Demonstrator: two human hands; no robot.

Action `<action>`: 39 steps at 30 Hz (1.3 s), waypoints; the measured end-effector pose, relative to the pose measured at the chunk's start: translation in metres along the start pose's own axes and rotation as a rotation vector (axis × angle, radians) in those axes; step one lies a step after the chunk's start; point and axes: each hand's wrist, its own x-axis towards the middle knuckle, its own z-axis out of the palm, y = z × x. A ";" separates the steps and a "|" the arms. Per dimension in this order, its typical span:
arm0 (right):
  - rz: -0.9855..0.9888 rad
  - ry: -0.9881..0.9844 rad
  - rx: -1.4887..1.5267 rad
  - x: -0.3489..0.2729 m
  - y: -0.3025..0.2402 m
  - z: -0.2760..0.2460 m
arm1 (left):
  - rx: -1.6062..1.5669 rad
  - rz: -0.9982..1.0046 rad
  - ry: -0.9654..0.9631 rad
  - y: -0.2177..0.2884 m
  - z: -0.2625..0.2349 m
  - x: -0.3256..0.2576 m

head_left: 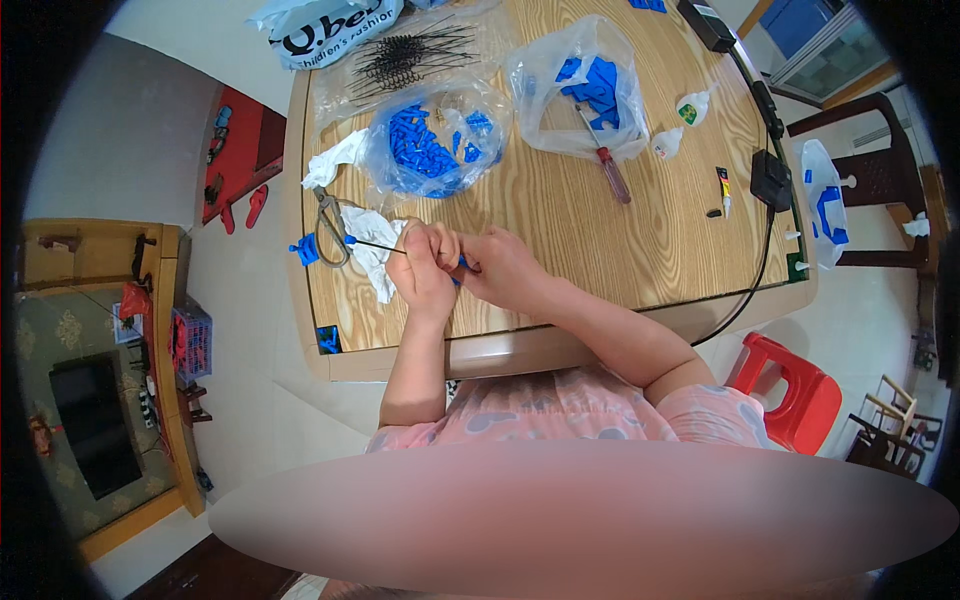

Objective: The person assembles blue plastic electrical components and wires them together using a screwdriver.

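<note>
Both hands meet over the near edge of the pale wood-grain bench (600, 230), at about seven o'clock from its middle. The left hand (425, 265) has its grip closed in a loose fist around a thin black pin with a small blue tip (372, 244); the pin sticks out from the fist toward nine o'clock, its blue end above a crumpled white tissue (372, 255). The right hand (505, 268) presses against the left one, fingers curled shut, pinching a small blue plastic piece (459, 266) of which only a sliver shows between the two hands.

At eleven o'clock from the hands lies an open clear plastic bag heaped with small blue plastic parts (430, 145). Beyond it, at twelve o'clock, a bundle of thin black pins (405, 58) is spread on clear film. A second clear bag holding larger blue pieces (590, 85) sits at one o'clock, with a red-handled screwdriver (608, 165) poking out of its mouth. Metal scissors (328, 225) lie at nine o'clock, just beside the tissue, near the bench's left edge. A black cable (768, 240) runs down the right side of the bench, and a red plastic stool (795, 385) stands on the floor at four o'clock.
</note>
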 end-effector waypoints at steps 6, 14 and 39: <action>0.018 -0.003 -0.018 0.000 0.003 0.002 | -0.012 0.007 -0.002 -0.002 -0.001 0.001; 0.026 -0.005 -0.018 0.001 0.003 0.002 | 0.005 0.029 0.004 -0.003 0.000 0.001; 0.002 0.028 0.003 0.002 0.005 0.004 | -0.010 0.025 0.001 -0.002 0.000 0.000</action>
